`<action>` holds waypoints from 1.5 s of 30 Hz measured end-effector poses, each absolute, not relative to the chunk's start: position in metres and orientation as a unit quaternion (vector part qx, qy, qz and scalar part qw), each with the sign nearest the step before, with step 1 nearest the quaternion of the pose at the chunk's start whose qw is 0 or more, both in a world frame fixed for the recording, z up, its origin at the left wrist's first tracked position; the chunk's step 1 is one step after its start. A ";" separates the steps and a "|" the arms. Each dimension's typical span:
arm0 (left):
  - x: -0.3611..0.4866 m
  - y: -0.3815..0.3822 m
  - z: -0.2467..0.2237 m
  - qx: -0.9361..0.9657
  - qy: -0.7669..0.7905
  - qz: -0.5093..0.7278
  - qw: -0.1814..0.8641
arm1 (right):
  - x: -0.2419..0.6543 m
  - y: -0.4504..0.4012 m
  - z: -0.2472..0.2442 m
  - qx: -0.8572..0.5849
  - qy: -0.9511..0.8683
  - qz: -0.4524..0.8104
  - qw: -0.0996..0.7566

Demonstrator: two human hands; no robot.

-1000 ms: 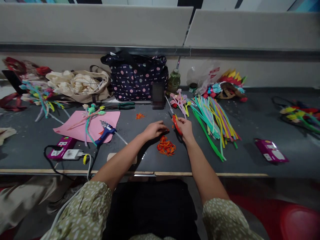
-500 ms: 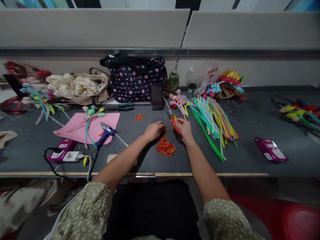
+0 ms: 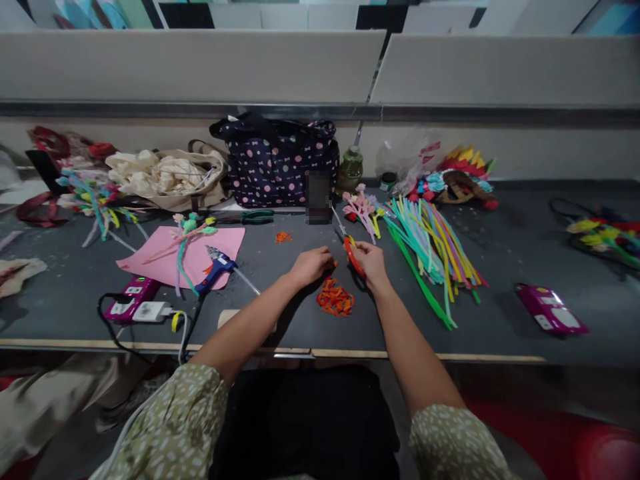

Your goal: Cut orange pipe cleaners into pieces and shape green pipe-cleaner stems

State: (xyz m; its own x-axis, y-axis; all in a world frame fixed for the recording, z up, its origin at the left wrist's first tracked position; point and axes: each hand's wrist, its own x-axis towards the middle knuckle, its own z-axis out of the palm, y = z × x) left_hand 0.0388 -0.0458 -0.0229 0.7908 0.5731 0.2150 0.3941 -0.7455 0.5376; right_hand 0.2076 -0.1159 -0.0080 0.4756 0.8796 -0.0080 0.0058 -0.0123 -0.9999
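A dark grey counter runs across the view, backed by a pale partition with a metal rail along its lower part. At centre, the right hand is closed around the handles of red-handled scissors, located above the counter's middle; their long axis runs obliquely, blades directed away from the person and slightly to the left. The left hand is low over the counter with fingers bunched, an orange bit visible at the tips; whether it is gripped cannot be told. Nearer the person, between the forearms, lies a loose pile of orange-red pieces; a smaller orange heap lies beyond the left hand. To the right is a fanned bundle of coloured fuzzy stems; to the left, a blue glue gun lies partly on a pink sheet. Along the back, a beige bag lies open and holds crumpled cream cloth. Beside it stands a dark dotted bag, its contents hidden, then a greenish bottle and a clear plastic bag.
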 end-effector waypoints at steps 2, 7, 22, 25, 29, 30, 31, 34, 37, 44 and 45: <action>0.039 -0.046 -0.023 0.903 0.270 0.207 0.262 | 0.208 -0.116 -0.009 -0.608 -0.357 0.366 0.607; 0.035 -0.035 -0.015 0.761 0.335 0.350 0.431 | 0.208 -0.115 -0.011 -0.599 -0.350 0.376 0.615; 0.006 -0.004 -0.009 0.344 0.340 0.552 0.679 | 0.203 -0.114 -0.032 -0.597 -0.552 0.278 0.512; 0.004 -0.002 -0.010 0.327 0.340 0.557 0.684 | 0.198 -0.118 -0.029 -0.623 -0.570 0.235 0.481; 0.003 -0.002 -0.009 0.293 0.332 0.568 0.694 | 0.192 -0.124 -0.023 -0.657 -0.605 0.159 0.421; 0.002 -0.002 -0.008 0.284 0.330 0.571 0.696 | 0.192 -0.124 -0.021 -0.663 -0.615 0.136 0.405; 0.002 -0.002 -0.007 0.276 0.328 0.574 0.698 | 0.191 -0.125 -0.021 -0.668 -0.623 0.114 0.391; 0.002 -0.002 -0.006 0.258 0.324 0.577 0.704 | 0.191 -0.125 -0.022 -0.674 -0.638 0.063 0.368; 0.001 -0.002 -0.006 0.249 0.319 0.580 0.707 | 0.192 -0.124 -0.027 -0.670 -0.648 0.034 0.361; 0.001 -0.001 -0.009 0.249 0.331 0.571 0.709 | 0.192 -0.123 -0.032 -0.656 -0.656 0.025 0.373; 0.001 -0.002 -0.009 0.249 0.333 0.569 0.709 | 0.192 -0.123 -0.032 -0.656 -0.657 0.025 0.371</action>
State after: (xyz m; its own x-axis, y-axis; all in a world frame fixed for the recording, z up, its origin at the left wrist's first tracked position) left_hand 0.0011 -0.0016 -0.0087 0.1296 0.9733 -0.1893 -0.6411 0.2279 0.7328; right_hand 0.1917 -0.1229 -0.0316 0.1363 0.8802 0.4547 0.8427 0.1383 -0.5203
